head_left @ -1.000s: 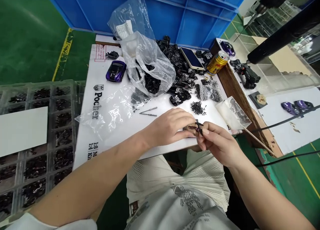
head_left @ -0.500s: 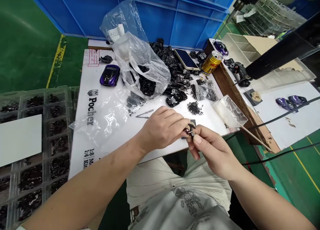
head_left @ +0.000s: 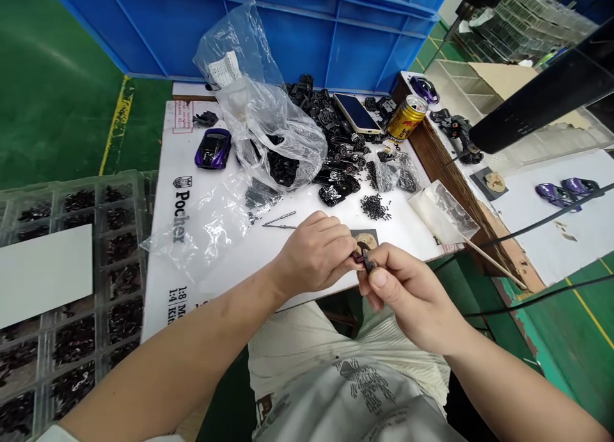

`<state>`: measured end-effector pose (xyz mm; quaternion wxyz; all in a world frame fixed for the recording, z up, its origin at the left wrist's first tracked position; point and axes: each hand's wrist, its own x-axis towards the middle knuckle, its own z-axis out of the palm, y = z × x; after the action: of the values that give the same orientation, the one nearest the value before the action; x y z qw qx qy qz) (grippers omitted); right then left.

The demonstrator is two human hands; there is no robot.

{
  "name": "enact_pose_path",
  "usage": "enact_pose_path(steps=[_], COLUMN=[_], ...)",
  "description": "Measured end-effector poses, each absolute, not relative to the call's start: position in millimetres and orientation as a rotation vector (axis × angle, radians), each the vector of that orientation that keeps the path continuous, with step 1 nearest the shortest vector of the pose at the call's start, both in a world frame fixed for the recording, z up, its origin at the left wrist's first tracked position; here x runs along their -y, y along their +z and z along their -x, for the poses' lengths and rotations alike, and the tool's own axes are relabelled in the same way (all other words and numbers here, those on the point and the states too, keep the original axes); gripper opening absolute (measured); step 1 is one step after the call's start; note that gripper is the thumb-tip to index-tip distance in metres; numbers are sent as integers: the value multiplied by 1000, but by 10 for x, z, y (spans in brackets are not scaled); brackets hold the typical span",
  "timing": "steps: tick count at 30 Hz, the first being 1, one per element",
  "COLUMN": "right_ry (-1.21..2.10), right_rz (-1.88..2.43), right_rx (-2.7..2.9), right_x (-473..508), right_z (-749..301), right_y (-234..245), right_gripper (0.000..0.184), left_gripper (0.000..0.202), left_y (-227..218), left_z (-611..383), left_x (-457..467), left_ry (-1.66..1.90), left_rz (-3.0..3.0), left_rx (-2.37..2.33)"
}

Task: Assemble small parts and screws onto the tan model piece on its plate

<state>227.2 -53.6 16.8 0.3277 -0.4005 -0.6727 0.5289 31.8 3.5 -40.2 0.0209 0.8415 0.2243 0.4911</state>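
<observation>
Close to the table's front edge, both hands meet around a small black plastic part (head_left: pixel 367 261). My left hand (head_left: pixel 314 253) is closed on its left side, where a dark reddish bit shows at the fingertips. My right hand (head_left: pixel 405 292) pinches the part between thumb and forefinger. Whether it is one piece or two is too small to tell. Just behind the fingers lies a dark square pad with a round tan disc (head_left: pixel 367 238). Two thin metal rods (head_left: pixel 281 221) lie left of the hands, and a pile of small black screws (head_left: pixel 374 206) lies beyond them.
A clear plastic bag of black parts (head_left: pixel 283 148) stands mid-table, beside a phone (head_left: pixel 357 114) and a yellow can (head_left: pixel 407 119). A purple toy car (head_left: pixel 213 149) sits at left. Compartment trays (head_left: pixel 71 288) stand lower left; a blue crate (head_left: pixel 268 39) stands behind. A black powered tool (head_left: pixel 537 96) juts in from the right.
The view has shifted slightly. The hands have moved a little down from the tan disc, which now shows more. The black part has turned slightly in the fingers.
</observation>
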Motion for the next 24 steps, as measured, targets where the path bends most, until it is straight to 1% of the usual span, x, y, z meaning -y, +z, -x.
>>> enact_pose_path(steps=[3, 5, 7, 11, 15, 19, 24], right_ry=[763, 353, 110, -20, -71, -96, -154], right_rz=[904, 729, 627, 632, 607, 634, 611], right_rx=[1992, 2116, 2175, 2154, 2115, 2093, 2123], right_x=[455, 389, 333, 292, 299, 272, 208], right_z=[-2329, -2364, -2380, -2352, -2303, -2299, -2371], right_y=[92, 42, -2, -71, -104, -115, -160], right_gripper=[19, 22, 25, 30, 27, 25, 27], left_gripper=[41, 40, 39, 38, 41, 42, 43], left_y=[-381, -370, -365, -368, -373, -363, -330], left_z=[-349, -372, -392, -417, -433, -432, -393], left_x=[-6, 16, 33, 49, 49, 52, 71], left_ry=[1447, 1398, 1373, 1348, 1360, 1399, 1307], left_rz=[-2506, -2450, -2419, -2457, -2514, -2451, -2347], left_rx=[-629, -592, -576, -568, -554, -625, -672])
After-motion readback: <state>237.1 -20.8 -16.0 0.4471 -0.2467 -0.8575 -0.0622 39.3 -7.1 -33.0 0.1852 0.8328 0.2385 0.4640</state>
